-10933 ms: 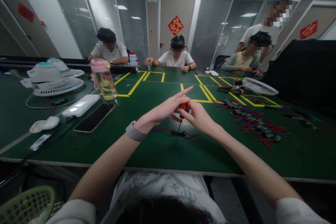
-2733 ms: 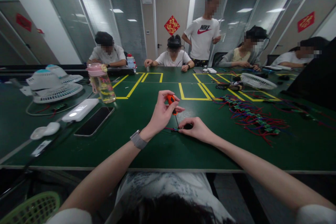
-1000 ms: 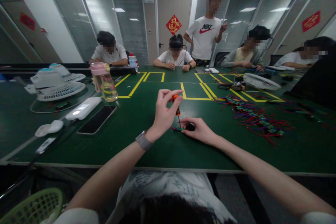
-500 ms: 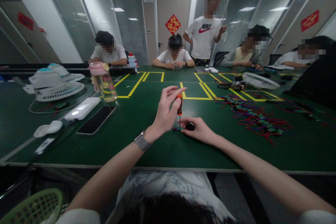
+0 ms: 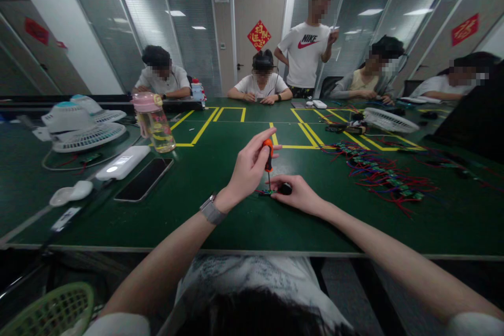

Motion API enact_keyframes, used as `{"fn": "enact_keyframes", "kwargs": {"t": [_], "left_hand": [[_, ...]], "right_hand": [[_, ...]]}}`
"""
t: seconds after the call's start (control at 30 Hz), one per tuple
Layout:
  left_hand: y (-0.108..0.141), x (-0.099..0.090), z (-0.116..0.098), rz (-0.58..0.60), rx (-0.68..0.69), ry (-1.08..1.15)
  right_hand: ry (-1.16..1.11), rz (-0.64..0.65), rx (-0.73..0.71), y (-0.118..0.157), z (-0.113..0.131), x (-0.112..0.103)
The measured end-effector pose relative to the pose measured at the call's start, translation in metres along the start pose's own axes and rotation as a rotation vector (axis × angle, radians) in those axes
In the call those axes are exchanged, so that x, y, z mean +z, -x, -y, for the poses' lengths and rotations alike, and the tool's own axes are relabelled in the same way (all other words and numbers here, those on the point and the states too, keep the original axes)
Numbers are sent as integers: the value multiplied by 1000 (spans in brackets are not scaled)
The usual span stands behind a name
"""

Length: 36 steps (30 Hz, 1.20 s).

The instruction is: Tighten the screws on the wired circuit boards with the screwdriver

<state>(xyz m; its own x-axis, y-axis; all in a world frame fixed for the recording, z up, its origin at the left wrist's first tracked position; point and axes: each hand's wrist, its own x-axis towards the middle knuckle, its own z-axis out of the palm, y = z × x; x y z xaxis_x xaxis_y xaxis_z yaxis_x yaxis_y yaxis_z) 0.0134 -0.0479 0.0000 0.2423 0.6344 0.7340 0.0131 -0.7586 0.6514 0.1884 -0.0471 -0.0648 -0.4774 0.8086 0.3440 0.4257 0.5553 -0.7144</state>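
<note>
My left hand (image 5: 249, 167) is closed on the orange and black handle of a screwdriver (image 5: 268, 156), thumb against its side and some fingers stretched past it. The screwdriver stands nearly upright, its tip down on a small green circuit board (image 5: 266, 192) on the table. My right hand (image 5: 298, 195) rests on the table and pinches the board's right end between thumb and fingers. A black round piece (image 5: 285, 188) shows within that hand; whether it joins the board I cannot tell. A watch (image 5: 212, 210) is on my left wrist.
Right of my hands lies a long row of wired circuit boards (image 5: 378, 168). To the left are a phone (image 5: 144, 179), a white device (image 5: 123, 163), a pink-lidded bottle (image 5: 154, 123) and fans (image 5: 81, 128). Several people sit or stand across the green table (image 5: 252, 236).
My left hand has shifted its fingers around the screwdriver handle, the fingers now reaching behind it. My right hand and the board stay in place.
</note>
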Motion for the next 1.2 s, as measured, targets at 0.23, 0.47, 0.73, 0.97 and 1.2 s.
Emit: {"fn": "enact_keyframes", "kwargs": {"t": [0.23,0.47,0.73,0.97,1.2], "left_hand": [[1,0,-2,-157,122,-317],[1,1,2,-36,5,-42],[0,-2,-2,-82,67,-217],[0,1,-2,-92,33,-115],[0,-1,-3,-39,35,-66]], "right_hand": [[5,3,-1,0,-1,0],[-4,10,-4,0,0,-1],[-3,-9,-14,1,-2,0],[28,1,-25,1,-3,0],[34,10,-33,1,-2,-2]]}}
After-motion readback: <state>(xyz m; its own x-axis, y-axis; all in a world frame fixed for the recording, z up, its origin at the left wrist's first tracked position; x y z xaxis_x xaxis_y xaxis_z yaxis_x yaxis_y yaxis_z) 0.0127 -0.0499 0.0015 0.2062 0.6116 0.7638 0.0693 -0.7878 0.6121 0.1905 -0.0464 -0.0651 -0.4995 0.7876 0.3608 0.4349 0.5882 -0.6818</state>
